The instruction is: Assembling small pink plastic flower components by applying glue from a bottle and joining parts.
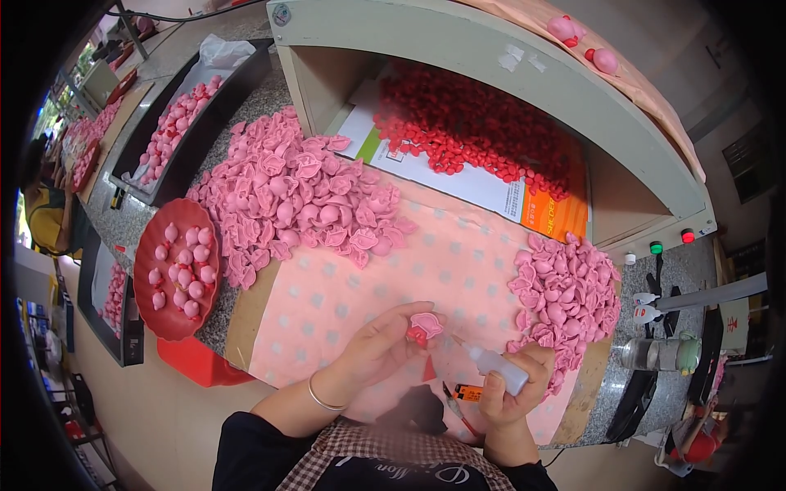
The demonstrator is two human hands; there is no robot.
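Nearest, the right hand (514, 394) is clamped around a small white glue bottle (501, 366), its nozzle aimed left at a pink piece (424, 326). That piece sits pinched in the left hand (378, 348) over the pink dotted cloth (360, 290). Left of the cloth lies a red plate (146, 307); beyond it a big pink pile (299, 192), then red pieces (475, 131) under the shelf.

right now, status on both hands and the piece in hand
Left hand pinches pink moulded piece. Right hand grips small white squeeze bottle, nozzle toward the piece, not touching. Nothing between them.
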